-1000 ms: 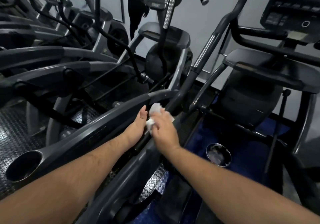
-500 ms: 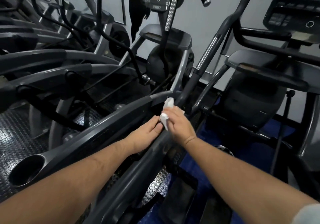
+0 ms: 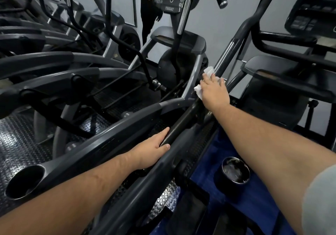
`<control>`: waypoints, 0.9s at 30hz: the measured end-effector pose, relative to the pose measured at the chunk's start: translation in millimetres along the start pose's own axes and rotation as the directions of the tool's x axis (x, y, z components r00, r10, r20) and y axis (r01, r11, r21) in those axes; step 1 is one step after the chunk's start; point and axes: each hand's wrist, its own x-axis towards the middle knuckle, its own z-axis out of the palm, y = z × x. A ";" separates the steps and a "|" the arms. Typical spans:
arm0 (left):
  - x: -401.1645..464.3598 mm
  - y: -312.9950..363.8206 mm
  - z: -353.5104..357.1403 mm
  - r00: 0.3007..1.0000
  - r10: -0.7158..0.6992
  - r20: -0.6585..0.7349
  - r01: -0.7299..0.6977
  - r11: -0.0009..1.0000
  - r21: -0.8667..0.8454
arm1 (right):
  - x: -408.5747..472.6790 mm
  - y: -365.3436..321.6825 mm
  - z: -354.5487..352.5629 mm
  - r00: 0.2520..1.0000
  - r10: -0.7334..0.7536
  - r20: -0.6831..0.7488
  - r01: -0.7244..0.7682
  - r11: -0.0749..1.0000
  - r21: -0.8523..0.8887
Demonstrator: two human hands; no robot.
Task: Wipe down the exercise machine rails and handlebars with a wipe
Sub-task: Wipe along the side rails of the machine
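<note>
The left hand is resting flat on the lower rail, fingers straight, gripping nothing. The right hand, the nearer one, is pressing the white wipe round the handlebar shaft, whose long axis is running up and right, away from the hand.

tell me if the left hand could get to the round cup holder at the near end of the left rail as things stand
Probably yes. The left hand rests flat on the rail, holding nothing, and the cup holder sits uncovered nearer the body, beside the forearm. Pulling back looks unobstructed.
</note>
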 end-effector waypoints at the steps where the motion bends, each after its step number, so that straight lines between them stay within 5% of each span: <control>1: 0.3 -0.5 -0.1 1.000 0.000 0.001 0.000 1.000 -0.003 | 2.4 -0.4 -0.7 1.000 0.008 0.005 -0.008 1.000 0.011; 5: -0.1 -0.9 -0.1 1.000 0.007 0.002 -0.007 1.000 -0.030 | -17.6 -22.7 15.0 0.999 -0.047 0.002 0.047 0.995 0.093; 7: 1.4 -1.3 0.1 1.000 0.010 -0.008 -0.010 0.998 -0.056 | -41.1 -39.2 26.9 0.998 -0.070 0.003 0.067 0.957 0.283; 9: 2.5 -1.7 0.9 1.000 0.009 -0.018 -0.011 0.994 -0.111 | -63.5 -57.2 27.8 0.999 0.021 0.036 -0.037 0.841 0.539; 12: 1.1 -3.2 3.5 0.999 -0.010 -0.032 0.002 0.969 -0.246 | -92.5 -83.7 19.2 0.983 0.156 0.096 -0.179 0.703 0.689; 17: 4.2 -7.0 6.6 0.997 -0.002 -0.079 -0.026 0.934 -0.355 | -132.0 -123.6 6.0 0.983 0.163 0.081 -0.170 0.660 0.732; 21: 0.5 -5.2 6.4 0.990 0.076 -0.116 -0.113 0.926 -0.359 | -165.9 -145.2 14.2 0.999 -0.026 -0.048 0.054 0.601 0.798; 25: -5.8 -4.7 5.1 0.977 0.080 -0.196 -0.136 0.946 -0.293 | -151.8 -107.8 25.4 0.944 -0.282 -0.169 0.320 0.676 0.663; 27: -9.1 -3.8 4.5 0.974 0.064 -0.219 -0.122 0.958 -0.261 | -125.6 -86.2 22.0 0.973 -0.208 -0.097 0.220 0.731 0.646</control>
